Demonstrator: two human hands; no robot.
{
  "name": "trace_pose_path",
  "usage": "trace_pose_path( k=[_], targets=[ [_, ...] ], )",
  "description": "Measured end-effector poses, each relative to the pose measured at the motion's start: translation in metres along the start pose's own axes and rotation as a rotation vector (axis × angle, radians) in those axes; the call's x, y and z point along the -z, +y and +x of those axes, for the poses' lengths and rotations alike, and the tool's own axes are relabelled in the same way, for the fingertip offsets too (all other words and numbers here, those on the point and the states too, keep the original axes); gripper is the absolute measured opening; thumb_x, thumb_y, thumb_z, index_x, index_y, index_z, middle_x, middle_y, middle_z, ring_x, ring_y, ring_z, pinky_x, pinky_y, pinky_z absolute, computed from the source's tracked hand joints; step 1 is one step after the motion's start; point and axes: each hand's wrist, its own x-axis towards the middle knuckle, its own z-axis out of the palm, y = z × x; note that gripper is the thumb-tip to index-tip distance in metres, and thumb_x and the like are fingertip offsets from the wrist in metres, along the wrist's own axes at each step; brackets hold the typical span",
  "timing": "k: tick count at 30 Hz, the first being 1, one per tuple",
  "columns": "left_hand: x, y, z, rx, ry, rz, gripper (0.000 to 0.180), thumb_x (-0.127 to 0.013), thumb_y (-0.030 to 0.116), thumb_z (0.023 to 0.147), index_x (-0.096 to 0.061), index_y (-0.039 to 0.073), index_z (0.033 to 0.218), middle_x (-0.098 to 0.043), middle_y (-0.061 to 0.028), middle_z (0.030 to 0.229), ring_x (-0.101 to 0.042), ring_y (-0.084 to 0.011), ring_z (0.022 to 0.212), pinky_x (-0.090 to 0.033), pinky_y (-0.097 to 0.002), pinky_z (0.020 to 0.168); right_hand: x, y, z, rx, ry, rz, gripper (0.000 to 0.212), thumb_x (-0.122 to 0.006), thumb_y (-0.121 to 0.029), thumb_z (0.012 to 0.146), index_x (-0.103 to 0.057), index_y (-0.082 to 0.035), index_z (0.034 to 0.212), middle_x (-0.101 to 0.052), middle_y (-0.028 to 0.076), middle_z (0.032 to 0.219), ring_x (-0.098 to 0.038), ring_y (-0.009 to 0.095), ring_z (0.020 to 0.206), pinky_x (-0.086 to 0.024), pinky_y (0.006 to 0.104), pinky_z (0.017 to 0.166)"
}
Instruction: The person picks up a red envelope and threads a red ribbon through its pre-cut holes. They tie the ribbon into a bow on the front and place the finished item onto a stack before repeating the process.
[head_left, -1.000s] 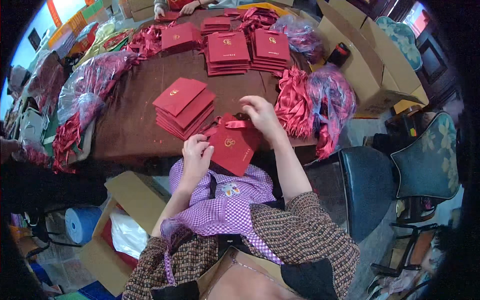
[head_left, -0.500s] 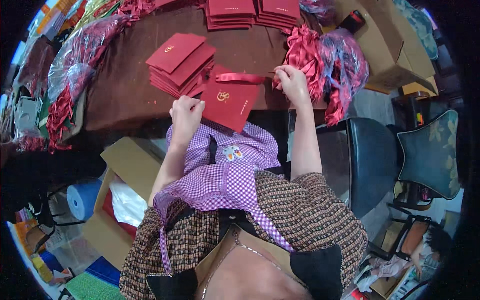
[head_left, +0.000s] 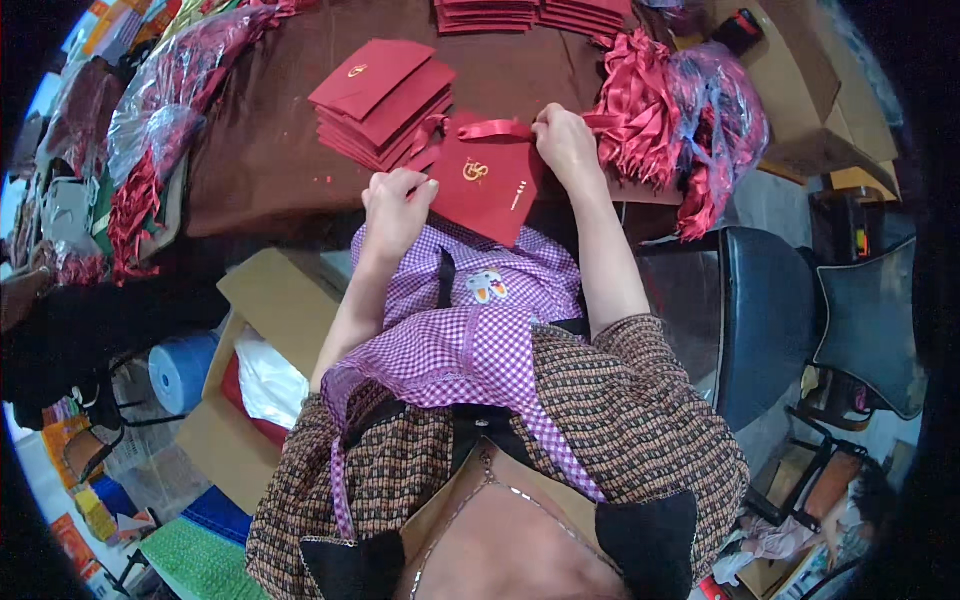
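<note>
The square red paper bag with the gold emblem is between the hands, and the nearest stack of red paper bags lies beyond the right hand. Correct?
No: the head view shows the nearest stack of red paper bags lying beyond the left hand. The rest stands.

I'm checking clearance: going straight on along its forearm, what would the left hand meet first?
The left hand would likely meet the red ribbon or red bag stack; depth is unclear.
</note>
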Motion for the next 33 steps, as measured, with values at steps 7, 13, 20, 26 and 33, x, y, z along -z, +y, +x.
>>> trace_pose_path(
  k=[7,13,20,26,33],
  targets=[
    [-0.011,-0.017,0.007,0.048,-0.028,-0.140,0.022,-0.068,0.016,0.078,-0.067,-0.004,0.086,-0.066,-0.0181,0.075,-0.066,-0.0262,0.071,-0.051,-0.0337,0.067,-0.004,-0.007,0.009,0.054,-0.049,-0.110,0.027,-0.057,-0.024,0.087,-0.058,0.003,0.091,-0.064,0.025,0.086,-0.063,0.041,0.083,-0.051,0.0486,0.072],
    [-0.007,-0.018,0.009,0.023,-0.100,-0.124,0.020,-0.064,0.012,0.079,-0.065,-0.005,0.091,-0.066,-0.0195,0.084,-0.064,-0.0274,0.082,-0.049,-0.0346,0.074,-0.011,0.013,0.019,0.122,0.006,-0.126,0.016,-0.056,-0.013,0.084,-0.057,0.001,0.091,-0.063,0.024,0.086,-0.062,0.040,0.084,-0.050,0.0481,0.074],
    [0.000,-0.012,0.010,0.169,-0.191,-0.261,0.024,-0.062,0.010,0.082,-0.064,-0.006,0.099,-0.067,-0.0180,0.086,-0.064,-0.0221,0.083,-0.049,-0.0308,0.076,0.020,0.006,0.022,0.067,0.296,0.616,0.030,-0.062,-0.003,0.084,-0.056,0.001,0.114,-0.063,0.005,0.091,-0.060,0.010,0.084,-0.048,0.0222,0.073],
    [-0.024,-0.006,0.010,0.236,-0.078,-0.453,0.021,-0.064,0.011,0.079,-0.066,-0.005,0.093,-0.066,-0.0215,0.090,-0.065,-0.0300,0.085,-0.051,-0.0351,0.078,0.051,-0.028,0.004,0.110,0.198,1.153,0.025,-0.058,0.003,0.085,-0.061,0.002,0.110,-0.064,0.006,0.101,-0.059,0.011,0.091,-0.047,0.0237,0.083],
    [-0.035,0.008,0.009,0.209,-0.023,-0.403,0.023,-0.062,0.010,0.082,-0.065,-0.006,0.097,-0.067,-0.0177,0.084,-0.064,-0.0229,0.079,-0.050,-0.0326,0.073,0.029,-0.048,-0.029,0.149,-0.185,1.156,0.017,-0.055,0.002,0.087,-0.062,0.002,0.102,-0.064,0.005,0.098,-0.059,0.011,0.089,-0.047,0.0239,0.083]
  ],
)
